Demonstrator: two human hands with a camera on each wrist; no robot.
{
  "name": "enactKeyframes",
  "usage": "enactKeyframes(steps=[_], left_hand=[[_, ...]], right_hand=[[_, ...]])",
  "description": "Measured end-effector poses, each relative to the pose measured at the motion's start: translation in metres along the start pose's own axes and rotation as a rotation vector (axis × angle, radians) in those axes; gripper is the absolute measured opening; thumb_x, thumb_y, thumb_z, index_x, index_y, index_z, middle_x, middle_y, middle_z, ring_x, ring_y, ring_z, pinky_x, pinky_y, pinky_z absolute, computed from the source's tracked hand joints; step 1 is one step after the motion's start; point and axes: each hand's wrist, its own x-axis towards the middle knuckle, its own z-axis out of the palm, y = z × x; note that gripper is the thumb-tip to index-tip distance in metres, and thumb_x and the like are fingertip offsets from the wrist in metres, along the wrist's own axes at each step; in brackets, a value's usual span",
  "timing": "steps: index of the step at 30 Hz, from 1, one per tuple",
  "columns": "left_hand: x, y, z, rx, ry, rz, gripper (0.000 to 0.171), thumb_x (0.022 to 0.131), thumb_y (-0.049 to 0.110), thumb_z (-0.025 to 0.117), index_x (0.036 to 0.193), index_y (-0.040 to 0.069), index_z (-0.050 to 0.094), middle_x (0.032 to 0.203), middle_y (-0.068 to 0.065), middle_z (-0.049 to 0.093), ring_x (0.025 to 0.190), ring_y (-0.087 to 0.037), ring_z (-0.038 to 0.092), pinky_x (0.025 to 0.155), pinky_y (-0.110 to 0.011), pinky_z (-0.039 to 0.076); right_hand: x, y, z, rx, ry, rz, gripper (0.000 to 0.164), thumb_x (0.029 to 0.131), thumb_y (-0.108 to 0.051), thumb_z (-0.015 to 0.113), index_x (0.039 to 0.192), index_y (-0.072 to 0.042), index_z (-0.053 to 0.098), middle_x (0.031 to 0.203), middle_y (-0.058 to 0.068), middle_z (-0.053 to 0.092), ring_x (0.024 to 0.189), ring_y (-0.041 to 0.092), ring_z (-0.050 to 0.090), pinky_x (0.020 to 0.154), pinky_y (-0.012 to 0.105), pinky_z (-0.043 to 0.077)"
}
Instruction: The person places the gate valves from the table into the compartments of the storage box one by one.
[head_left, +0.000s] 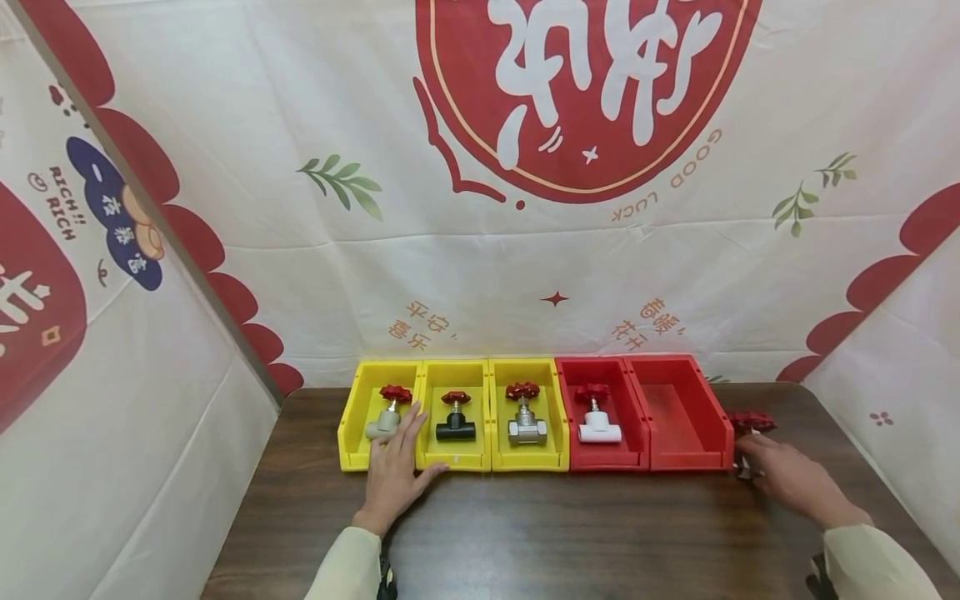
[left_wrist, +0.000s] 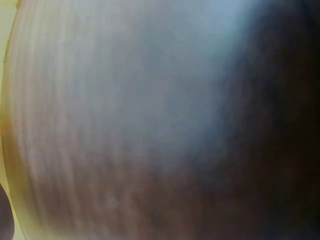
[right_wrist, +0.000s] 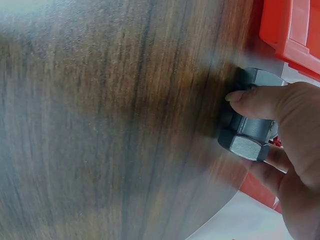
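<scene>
At the right end of the row of bins, my right hand point(head_left: 798, 479) grips a metal valve with a red handwheel point(head_left: 752, 421). The right wrist view shows its grey body point(right_wrist: 252, 126) with hexagonal ends, my thumb across it and the other fingers behind, close to the tabletop. My left hand point(head_left: 396, 475) rests with extended fingers over the front of the leftmost yellow bin point(head_left: 348, 433), near the divider. Just beside those fingers lies a beige valve with a red handwheel point(head_left: 386, 423), partly covered. The left wrist view is mostly blurred.
A black valve point(head_left: 455, 427) and a silver valve point(head_left: 527, 428) sit in the other yellow bins. One red bin holds a white valve point(head_left: 599, 427); the rightmost red bin point(head_left: 678, 417) shows a bare floor. Behind the brown table point(head_left: 585, 533) hangs a printed cloth point(head_left: 480, 283).
</scene>
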Motion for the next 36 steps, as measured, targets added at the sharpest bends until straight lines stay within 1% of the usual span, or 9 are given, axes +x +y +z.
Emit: enactKeyframes(steps=[4, 9, 13, 18, 25, 30, 36], left_hand=[[0.0, 0.001, 0.0, -0.006, -0.01, -0.004, 0.093, 0.068, 0.063, 0.061, 0.141, 0.016, 0.028, 0.146, 0.0, 0.021, 0.125, -0.019, 0.033, 0.077, -0.04, 0.027], [0.0, 0.001, 0.0, -0.002, -0.013, -0.003, 0.093, 0.068, 0.064, 0.059, 0.141, 0.017, 0.027, 0.146, 0.0, 0.021, 0.124, -0.018, 0.033, 0.077, -0.04, 0.027], [0.0, 0.001, 0.0, 0.004, -0.008, -0.001, 0.092, 0.069, 0.065, 0.059, 0.141, 0.016, 0.028, 0.146, 0.0, 0.021, 0.123, -0.018, 0.035, 0.077, -0.04, 0.028], [0.0, 0.001, -0.001, 0.004, -0.005, -0.002, 0.092, 0.068, 0.064, 0.059, 0.14, 0.015, 0.029, 0.146, -0.001, 0.022, 0.118, -0.018, 0.041, 0.077, -0.04, 0.028], [0.0, 0.001, -0.002, 0.004, -0.003, 0.001, 0.093, 0.068, 0.063, 0.061, 0.14, 0.014, 0.029, 0.146, -0.001, 0.022, 0.117, -0.019, 0.042, 0.076, -0.04, 0.028], [0.0, 0.001, -0.002, 0.011, 0.005, 0.003, 0.095, 0.066, 0.061, 0.064, 0.14, 0.015, 0.029, 0.145, -0.001, 0.022, 0.113, -0.019, 0.045, 0.076, -0.04, 0.028], [0.001, 0.001, -0.002, 0.004, -0.014, -0.008, 0.095, 0.066, 0.061, 0.064, 0.141, 0.017, 0.027, 0.146, 0.0, 0.02, 0.114, -0.019, 0.044, 0.077, -0.039, 0.027]], right_hand=[[-0.003, 0.002, 0.004, 0.001, 0.028, -0.017, 0.057, 0.058, -0.007, 0.08, 0.11, -0.002, 0.058, 0.106, 0.02, 0.057, 0.089, 0.04, 0.054, 0.063, 0.054, 0.044], [-0.009, 0.004, 0.006, -0.024, 0.064, -0.046, 0.055, 0.058, -0.007, 0.08, 0.109, -0.002, 0.059, 0.106, 0.019, 0.057, 0.09, 0.039, 0.054, 0.064, 0.054, 0.044], [-0.013, 0.005, 0.006, -0.033, 0.089, -0.05, 0.053, 0.059, -0.009, 0.08, 0.108, -0.003, 0.059, 0.105, 0.018, 0.057, 0.089, 0.038, 0.055, 0.062, 0.054, 0.045], [-0.016, 0.005, 0.004, -0.038, 0.103, -0.046, 0.055, 0.058, -0.01, 0.08, 0.108, -0.004, 0.059, 0.107, 0.019, 0.055, 0.089, 0.039, 0.054, 0.059, 0.054, 0.044], [-0.016, 0.002, -0.004, -0.053, 0.134, -0.053, 0.057, 0.056, -0.01, 0.082, 0.108, -0.006, 0.059, 0.108, 0.019, 0.055, 0.089, 0.039, 0.054, 0.06, 0.054, 0.044], [-0.015, 0.0, -0.014, -0.085, 0.153, -0.045, 0.059, 0.056, -0.011, 0.082, 0.11, -0.007, 0.059, 0.11, 0.019, 0.054, 0.087, 0.039, 0.054, 0.059, 0.054, 0.044], [-0.015, 0.0, -0.026, -0.109, 0.171, -0.03, 0.062, 0.054, -0.011, 0.083, 0.111, -0.009, 0.058, 0.111, 0.02, 0.053, 0.086, 0.041, 0.052, 0.059, 0.055, 0.044]])
